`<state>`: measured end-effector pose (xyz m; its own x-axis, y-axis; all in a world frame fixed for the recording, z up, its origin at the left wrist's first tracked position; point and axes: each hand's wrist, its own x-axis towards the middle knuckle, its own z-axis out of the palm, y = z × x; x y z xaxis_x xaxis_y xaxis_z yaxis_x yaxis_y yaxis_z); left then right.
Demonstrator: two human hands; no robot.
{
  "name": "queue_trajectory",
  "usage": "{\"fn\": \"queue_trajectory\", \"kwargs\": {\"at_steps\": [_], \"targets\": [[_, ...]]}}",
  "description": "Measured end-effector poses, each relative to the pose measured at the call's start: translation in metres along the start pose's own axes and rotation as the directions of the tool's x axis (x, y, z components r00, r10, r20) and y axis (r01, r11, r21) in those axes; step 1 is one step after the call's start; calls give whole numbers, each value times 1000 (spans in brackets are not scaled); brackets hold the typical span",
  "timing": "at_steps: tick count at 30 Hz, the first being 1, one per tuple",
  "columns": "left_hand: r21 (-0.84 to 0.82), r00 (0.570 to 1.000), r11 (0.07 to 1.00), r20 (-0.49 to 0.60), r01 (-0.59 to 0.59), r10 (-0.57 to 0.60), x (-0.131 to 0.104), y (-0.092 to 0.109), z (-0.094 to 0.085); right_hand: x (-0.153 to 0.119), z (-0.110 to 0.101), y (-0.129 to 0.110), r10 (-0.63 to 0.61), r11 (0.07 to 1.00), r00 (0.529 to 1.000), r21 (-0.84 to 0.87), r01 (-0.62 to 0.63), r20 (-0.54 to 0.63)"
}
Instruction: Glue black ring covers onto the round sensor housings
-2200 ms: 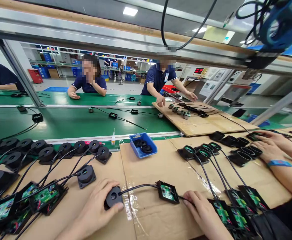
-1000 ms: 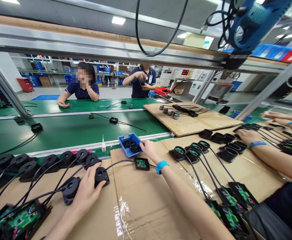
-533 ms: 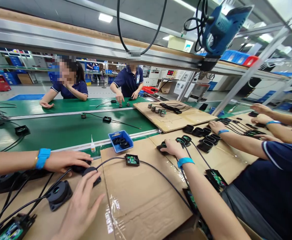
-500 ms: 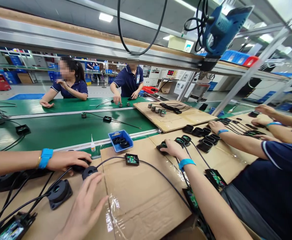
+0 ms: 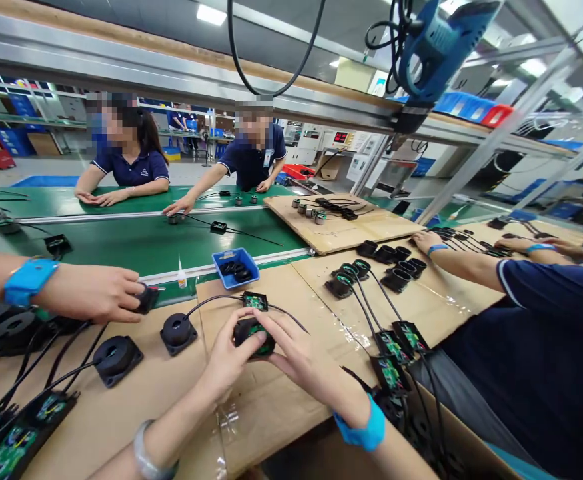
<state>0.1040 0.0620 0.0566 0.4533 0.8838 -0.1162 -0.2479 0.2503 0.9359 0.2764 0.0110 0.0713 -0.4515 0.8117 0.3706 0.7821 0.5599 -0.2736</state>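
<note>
Between my hands, above the cardboard, is a small black housing (image 5: 247,329) with a green part showing inside. My left hand (image 5: 231,350) grips its left side, the thumb on its front. My right hand (image 5: 296,350) curls over its right side, fingers on the top edge. Just behind my fingertips lies an open black box with a green circuit board (image 5: 255,301). A black cable joins that box to a round flanged black part (image 5: 178,331) on the left. Right of my hands, several black housings with green boards (image 5: 340,285) lie on the cardboard with cables attached.
A blue bin (image 5: 236,268) of black rings and a small white bottle (image 5: 181,273) stand by the green conveyor (image 5: 141,247). A co-worker's hand (image 5: 94,293) reaches in from the left. Another co-worker's arm (image 5: 471,267) is at right. A blue power tool (image 5: 434,53) hangs overhead.
My right hand has left the row of housings and moved left to the middle. My left hand, formerly spread, has closed; both now grip one black housing. The left co-worker's hand has lifted a black part.
</note>
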Motion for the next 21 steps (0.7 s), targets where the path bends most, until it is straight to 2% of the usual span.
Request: {"fn": "queue_trajectory", "kwargs": {"at_steps": [2,5,7,10,13,17,19,21], "targets": [[1,998,1000,-67,18,-18,-7,1,-7,-29,4,-2,139,990,990,-8,-139,-39],[-16,991,999,-127,46,-47,-17,4,-21,-84,17,11,408,907,909,-79,-415,-84],[-18,991,998,-124,54,-56,-23,7,-29,-115,30,19,459,879,885,-103,-466,-85],[10,991,998,-121,56,-54,-31,13,-38,-138,38,19,408,897,896,-106,-429,-176],[71,984,988,-118,140,-131,-38,16,-49,-134,15,8,309,920,907,-150,-362,-287],[155,961,948,-40,276,-273,-49,14,-68,-99,-34,3,149,927,943,-289,-237,-297],[151,952,941,-16,304,-305,-55,11,-77,-74,-41,14,101,928,947,-314,-200,-305],[137,947,938,-16,319,-320,-60,8,-85,-47,-30,30,85,938,965,-307,-161,-247]]}}
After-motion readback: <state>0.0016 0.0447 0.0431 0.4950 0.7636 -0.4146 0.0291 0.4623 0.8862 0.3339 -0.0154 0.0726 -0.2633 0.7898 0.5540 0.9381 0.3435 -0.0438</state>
